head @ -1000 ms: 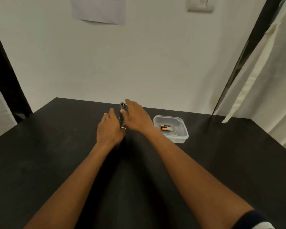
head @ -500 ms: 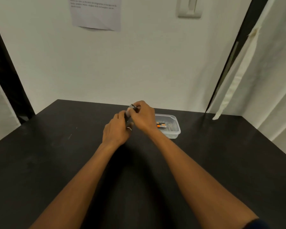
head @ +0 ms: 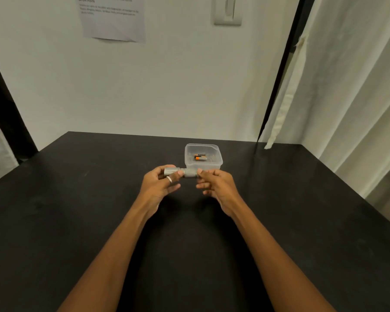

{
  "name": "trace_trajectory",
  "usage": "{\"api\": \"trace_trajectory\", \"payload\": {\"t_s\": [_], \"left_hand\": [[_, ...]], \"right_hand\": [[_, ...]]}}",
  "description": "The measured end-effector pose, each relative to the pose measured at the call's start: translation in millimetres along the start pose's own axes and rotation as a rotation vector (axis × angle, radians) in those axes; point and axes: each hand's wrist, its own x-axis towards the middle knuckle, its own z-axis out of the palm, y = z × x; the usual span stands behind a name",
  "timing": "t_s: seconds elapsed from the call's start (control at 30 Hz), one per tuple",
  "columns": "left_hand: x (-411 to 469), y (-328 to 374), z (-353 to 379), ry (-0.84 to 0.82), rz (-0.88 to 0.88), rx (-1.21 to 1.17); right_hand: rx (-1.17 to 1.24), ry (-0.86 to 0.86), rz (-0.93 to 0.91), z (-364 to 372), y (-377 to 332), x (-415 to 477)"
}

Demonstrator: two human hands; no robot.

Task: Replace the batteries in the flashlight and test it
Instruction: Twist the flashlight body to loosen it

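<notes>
A small grey metal flashlight (head: 185, 172) is held level above the black table (head: 77, 210), lying crosswise between both hands. My left hand (head: 159, 185), with a ring on one finger, grips its left end between thumb and fingers. My right hand (head: 214, 183) pinches its right end with the fingertips, the other fingers loosely curled. Just behind the flashlight stands a clear plastic tub (head: 214, 154) holding orange-and-black batteries (head: 199, 157).
A white wall rises at the table's far edge, with a printed sheet (head: 113, 19) and a wall switch (head: 227, 11) on it. A black post (head: 277, 86) and pale curtains (head: 347, 86) stand to the right. Another dark post (head: 7, 113) is at the left.
Both hands have lifted the flashlight off the table, drawn it toward me and turned it crosswise. The hands now sit apart, one at each end.
</notes>
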Motion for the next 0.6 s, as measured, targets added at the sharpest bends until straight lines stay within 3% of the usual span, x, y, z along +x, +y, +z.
{"api": "trace_trajectory", "payload": {"t_s": [0.3, 0.6], "left_hand": [[1.9, -8.9, -0.3, -0.033, 0.016, 0.116], [1.9, -10.6, -3.5, -0.053, 0.021, 0.062]], "right_hand": [[-0.005, 0.052, 0.042, -3.5, 11.7, 9.4], [-0.023, 0.074, 0.027, -5.3, 15.2, 12.5]]}}
